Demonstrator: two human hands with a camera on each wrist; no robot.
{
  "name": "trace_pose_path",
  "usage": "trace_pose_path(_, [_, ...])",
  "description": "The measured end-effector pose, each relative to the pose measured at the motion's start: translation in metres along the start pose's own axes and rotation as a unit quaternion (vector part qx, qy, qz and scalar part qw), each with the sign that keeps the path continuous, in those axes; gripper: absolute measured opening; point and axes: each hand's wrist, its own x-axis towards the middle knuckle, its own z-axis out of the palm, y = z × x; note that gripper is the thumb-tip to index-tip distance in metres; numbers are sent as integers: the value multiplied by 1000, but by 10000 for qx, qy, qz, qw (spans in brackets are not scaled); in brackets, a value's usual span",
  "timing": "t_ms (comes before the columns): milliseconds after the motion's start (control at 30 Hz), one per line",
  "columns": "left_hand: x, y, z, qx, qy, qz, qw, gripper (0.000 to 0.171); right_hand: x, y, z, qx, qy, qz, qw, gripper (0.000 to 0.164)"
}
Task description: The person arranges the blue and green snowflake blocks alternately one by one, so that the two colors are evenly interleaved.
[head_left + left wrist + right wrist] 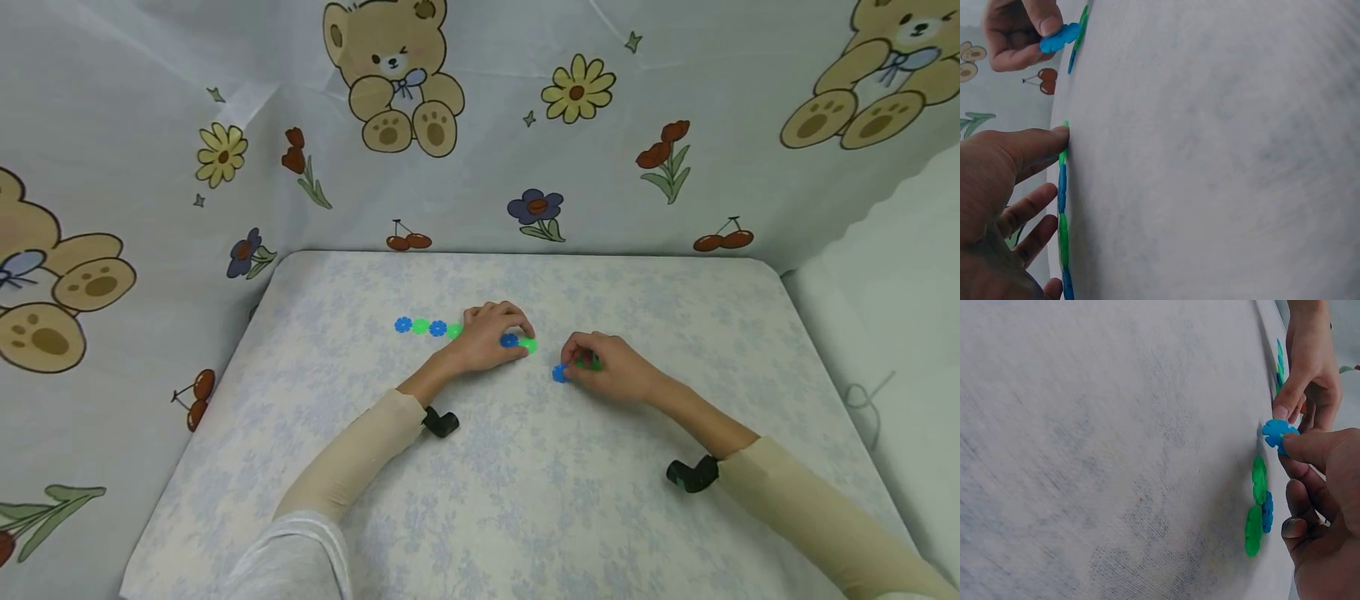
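A row of flat, notched snowflake discs, blue and green by turns, lies on the table, with a blue disc (pixel 403 325) at its left end. My left hand (pixel 491 337) arches over the row, hiding its middle. Its thumb and forefinger pinch the edges of the green disc (pixel 529 344) at the right end, beside a blue disc (pixel 509 340). To the right of the row, my right hand (pixel 611 367) pinches a single blue disc (pixel 1280 434) between thumb and forefinger, above the table.
Beneath the right hand lie two loose green discs (pixel 1253 531) and a blue disc (pixel 1267 512). The table (pixel 525 500) has a pale patterned cover. A cloth (pixel 480 183) printed with bears and flowers hangs behind it. Dark wrist cameras (pixel 692 474) sit on both forearms.
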Motion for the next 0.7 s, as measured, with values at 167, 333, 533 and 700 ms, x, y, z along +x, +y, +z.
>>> trace_pose_path(167, [1,1,0,6,-46,-46,10000,21,8,9,1,-10,275,-155,9995,17])
trace_pose_path(333, [3,0,1,-8,-64,-71,10000,20,18,10,3,-115,373,-55,9992,19])
trace_pose_path(533, [2,-2,1,-20,-64,-55,10000,21,29,7,3,-108,232,-94,9996,16])
trace_pose_path(700, [1,-4,0,-42,-59,-30,10000,21,38,6,6,-312,249,-36,9992,15])
